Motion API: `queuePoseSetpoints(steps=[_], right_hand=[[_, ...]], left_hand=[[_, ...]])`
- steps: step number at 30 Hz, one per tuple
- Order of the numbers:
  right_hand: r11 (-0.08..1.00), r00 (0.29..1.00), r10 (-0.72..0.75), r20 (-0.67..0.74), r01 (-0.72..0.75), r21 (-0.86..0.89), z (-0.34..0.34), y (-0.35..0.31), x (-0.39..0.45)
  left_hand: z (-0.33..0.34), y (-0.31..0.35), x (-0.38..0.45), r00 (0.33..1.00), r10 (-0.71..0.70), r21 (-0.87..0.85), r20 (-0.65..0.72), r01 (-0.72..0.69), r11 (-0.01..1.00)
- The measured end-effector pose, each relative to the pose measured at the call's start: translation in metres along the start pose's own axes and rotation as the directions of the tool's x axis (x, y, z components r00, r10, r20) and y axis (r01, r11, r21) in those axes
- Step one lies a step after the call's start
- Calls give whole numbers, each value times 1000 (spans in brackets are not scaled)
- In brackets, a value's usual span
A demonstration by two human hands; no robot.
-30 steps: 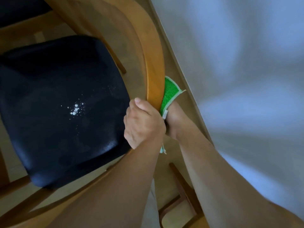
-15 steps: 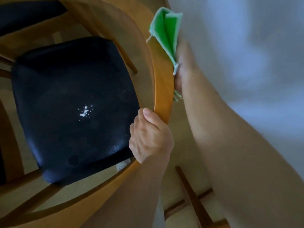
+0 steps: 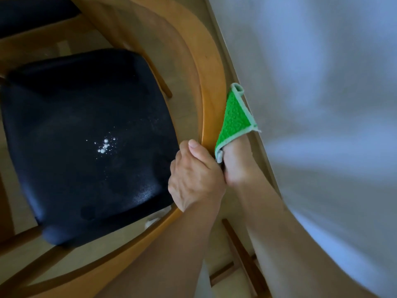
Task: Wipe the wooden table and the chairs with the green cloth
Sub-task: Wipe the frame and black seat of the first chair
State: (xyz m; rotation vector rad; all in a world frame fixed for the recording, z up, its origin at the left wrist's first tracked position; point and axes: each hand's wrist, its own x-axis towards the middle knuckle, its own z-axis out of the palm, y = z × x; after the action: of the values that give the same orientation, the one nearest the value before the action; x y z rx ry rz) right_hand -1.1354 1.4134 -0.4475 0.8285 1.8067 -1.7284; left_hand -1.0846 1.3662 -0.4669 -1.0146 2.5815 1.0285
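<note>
Pale wall [image 3: 311, 104], curved wooden chair [image 3: 211, 100] (left hand [image 3: 194, 179] clenched around), right hand [image 3: 236, 166] pressing nubby green cloth [image 3: 233, 121]

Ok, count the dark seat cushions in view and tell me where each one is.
2. One seat cushion fills the middle left, dusted with white specks. A second cushion shows only partly at the top left corner. Others may be out of view.

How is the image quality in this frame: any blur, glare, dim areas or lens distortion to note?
Head view: dim overall, the black seat nearly featureless apart from white specks and a faint sheen; the white wall on the right is smeared by blur; the wooden chair back bows strongly from the wide-angle lens; the green cloth and both hands look fairly sharp.
</note>
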Motion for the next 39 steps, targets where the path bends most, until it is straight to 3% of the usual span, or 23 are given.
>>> queuePoseSetpoints(steps=[2, 4, 7, 10, 13, 16, 19, 21, 22, 25, 30, 34, 39], right_hand=[[993, 993, -117, 10, 117, 14, 6, 4, -8], [961, 967, -250, -55, 240, -137, 10, 3, -10], [793, 902, -418, -105, 306, -527, 16, -18, -5], [625, 845, -532, -60, 344, -701, 23, -52, 15], [256, 768, -638, 58, 282, -924, 36, -84, 42], [-177, 676, -690, 258, 188, -966, 51, -92, 54], [-490, 683, -604, 410, 88, -868, 50, -81, 47], [-699, 737, -431, 521, 92, -709, 47, -69, 30], [-765, 777, -292, 558, 161, -624, 47, -61, 21], [-792, 844, 62, 533, 366, -488, 49, -36, -3], [-696, 823, 301, 482, 535, -479, 52, -4, -23], [-790, 873, 227, 432, 424, -442, 53, -12, -11], [-851, 882, -81, 463, 181, -493, 53, -79, 23]], left_hand=[[-1, -3, 3, 997, -15, 12, 70, 14, 1000], [-5, -5, 5, 992, 3, 25, 127, -6, 1000], [-8, -4, 5, 989, -9, -18, 150, 12, 1000], [-14, -2, 6, 990, -25, -131, 137, 43, 990], [-21, -3, 12, 955, -148, -270, 258, 218, 938], [-29, -9, 28, 863, -344, -444, 371, 490, 750], [-39, -18, 39, 738, -514, -541, 437, 672, 505], [-45, -25, 43, 700, -561, -580, 442, 700, 417], [-47, -28, 44, 687, -574, -594, 445, 706, 384], [-53, -35, 45, 671, -583, -612, 458, 714, 342], [-64, -41, 56, 667, -573, -624, 475, 715, 315], [-70, -36, 65, 681, -543, -633, 490, 707, 316], [-70, -30, 69, 690, -513, -626, 511, 707, 328]])
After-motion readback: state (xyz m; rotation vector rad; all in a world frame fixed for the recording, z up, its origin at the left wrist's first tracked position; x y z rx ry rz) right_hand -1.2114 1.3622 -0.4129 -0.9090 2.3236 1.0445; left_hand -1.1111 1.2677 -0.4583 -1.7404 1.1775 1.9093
